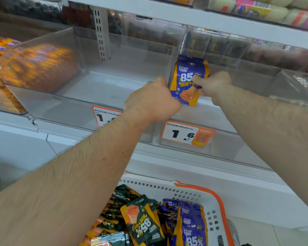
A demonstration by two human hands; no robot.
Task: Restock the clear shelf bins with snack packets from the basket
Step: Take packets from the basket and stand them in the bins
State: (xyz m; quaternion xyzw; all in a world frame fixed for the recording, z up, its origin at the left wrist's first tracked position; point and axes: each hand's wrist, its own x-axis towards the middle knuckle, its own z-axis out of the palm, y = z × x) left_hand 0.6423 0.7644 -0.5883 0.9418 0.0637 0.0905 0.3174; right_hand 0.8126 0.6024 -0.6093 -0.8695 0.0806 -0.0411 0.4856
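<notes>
Setting: white metal shop shelving (220, 22) fills the frame, with a slotted white upright (100, 32) at upper centre behind the bins.
Middle bin: a clear plastic shelf bin (75, 102) left of centre, its floor bare, an orange-edged price tag (103, 116) on its front partly hidden by the left forearm.
Right bin: a second clear plastic shelf bin (247, 82) right of centre, with an orange-and-white price label reading 1.6 (187, 134) on its front lip.
Packet: a small stack of purple-and-yellow snack packets (188, 80) stands upright at the left end of the right bin, against the clear divider wall.
Left hand: the left hand (153, 102) is curled, fingers touching the stack's left edge.
Right hand: the right hand (213, 86) pinches the stack's right side, thumb across the front.
Neighbours: orange packets (37, 66) fill the clear bin at far left, blurred.
Basket: a white perforated basket with orange handle (212, 197) at the bottom holds dark green-and-orange packets (142, 221) and more purple packets (192, 226).
</notes>
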